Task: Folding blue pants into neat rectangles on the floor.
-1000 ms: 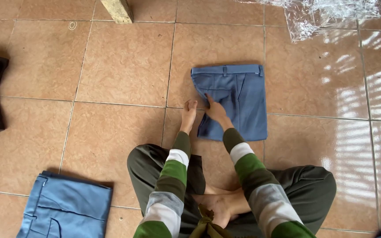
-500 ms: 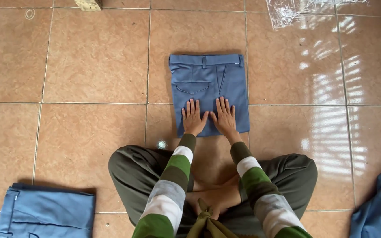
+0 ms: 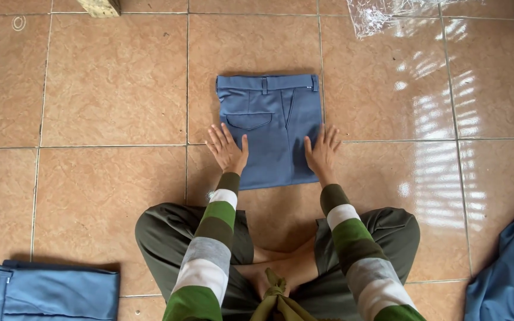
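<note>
One pair of blue trousers [image 3: 272, 128], folded into a neat, flat, nearly square shape, on the shiny brown tile floor [image 3: 108, 89]. Waistband at the far edge, with a belt loop in the middle and a curved pocket on the left half. Smooth cloth, hardly any wrinkles.

Left hand [image 3: 227, 148] flat on the floor along the left edge of the trousers, palm down, fingers [image 3: 218, 135] spread apart, thumb just touching the cloth. Right hand [image 3: 322, 151] flat along the right edge, fingers [image 3: 331, 135] spread apart too, thumb lying on the cloth. Trousers right between both hands, pressed in from each side. Nothing gripped, nothing pinched.

Striped sleeves [image 3: 209, 238] in green, grey and white over both arms. Crossed legs in dark green trousers [image 3: 168, 235] just below, close to the near edge of the folded pair.

Another folded blue cloth [image 3: 55, 291] down in the near left corner, well apart. More blue cloth [image 3: 507, 267], loose, at the right edge. Crinkly clear plastic [image 3: 394, 12] at the far right side of the floor. A pale block [image 3: 99, 7] at the top left.
</note>
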